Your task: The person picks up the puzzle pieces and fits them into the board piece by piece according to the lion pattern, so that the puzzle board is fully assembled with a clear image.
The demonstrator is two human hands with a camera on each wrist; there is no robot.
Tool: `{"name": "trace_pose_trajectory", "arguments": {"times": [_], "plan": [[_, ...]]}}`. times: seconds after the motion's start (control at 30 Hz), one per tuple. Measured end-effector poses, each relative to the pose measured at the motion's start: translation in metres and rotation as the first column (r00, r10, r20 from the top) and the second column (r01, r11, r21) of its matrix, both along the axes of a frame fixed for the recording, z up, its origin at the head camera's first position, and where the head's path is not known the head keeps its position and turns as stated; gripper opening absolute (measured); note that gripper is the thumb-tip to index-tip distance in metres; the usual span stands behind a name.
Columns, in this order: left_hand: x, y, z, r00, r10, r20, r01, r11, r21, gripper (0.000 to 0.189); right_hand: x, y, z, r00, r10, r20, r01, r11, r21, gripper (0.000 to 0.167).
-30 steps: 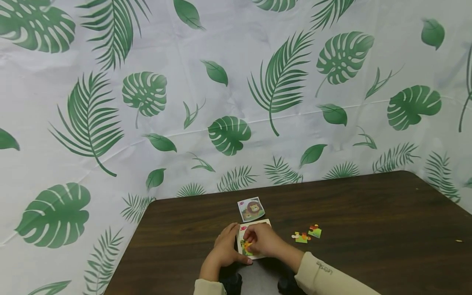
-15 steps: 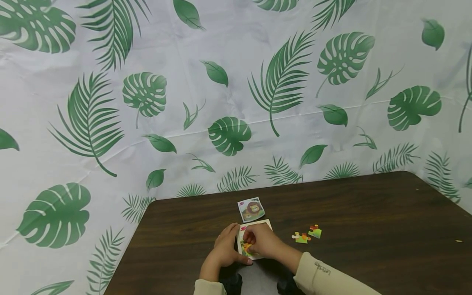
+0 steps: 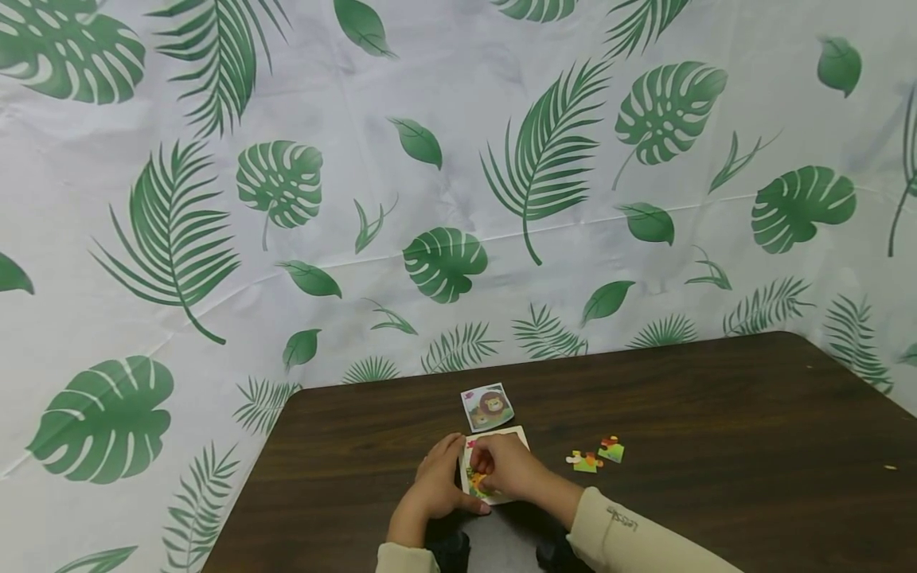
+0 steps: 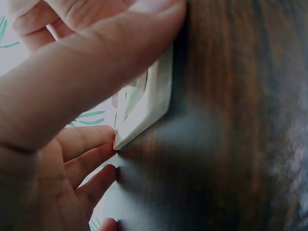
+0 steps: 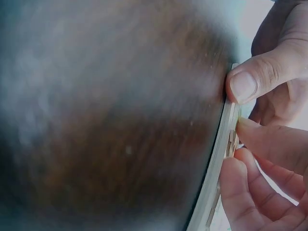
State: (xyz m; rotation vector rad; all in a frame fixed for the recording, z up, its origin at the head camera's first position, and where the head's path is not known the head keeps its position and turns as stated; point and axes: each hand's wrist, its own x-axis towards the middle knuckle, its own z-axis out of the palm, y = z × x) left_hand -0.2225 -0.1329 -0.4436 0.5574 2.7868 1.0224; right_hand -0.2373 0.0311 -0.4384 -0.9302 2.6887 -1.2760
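Note:
A small square jigsaw board [image 3: 519, 430] with a pale rim lies on the table. My left hand [image 3: 435, 487] holds it, fingers along its left side and thumb at the near edge. In the left wrist view, fingertips touch a corner of the board [image 4: 156, 94]. Bent over the board's middle, my right hand [image 3: 514, 468] pinches a puzzle piece [image 5: 232, 142] low against the board; the hand mostly hides the piece. Orange and green picture parts show in the board's lower left. Two loose puzzle pieces [image 3: 586, 461] lie to the right.
Beyond the board lies a picture card [image 3: 489, 407] with a lion on it. The dark wooden table [image 3: 702, 430] extends far to the right. A white cloth [image 3: 372, 334] with green leaves hangs behind its back edge.
My right hand has shifted very slightly left over the board, its fingers still low on it. The left hand, the card and the loose pieces have stayed in place.

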Motion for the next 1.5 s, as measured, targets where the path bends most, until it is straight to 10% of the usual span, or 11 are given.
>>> {"name": "trace_pose_trajectory", "arguments": {"times": [1.0, 1.5], "plan": [[0.001, -0.001, -0.001, 1.000, -0.010, 0.004, 0.010, 1.000, 0.009, 0.102, 0.000, -0.004, 0.009, 0.994, -0.006, -0.113, 0.036, 0.963, 0.266, 0.021], [0.002, -0.002, -0.001, 1.000, 0.003, 0.025, -0.004, 1.000, 0.016, 0.102, -0.001, -0.003, 0.007, 0.989, 0.064, -0.135, -0.034, 0.977, 0.212, 0.018]]}}
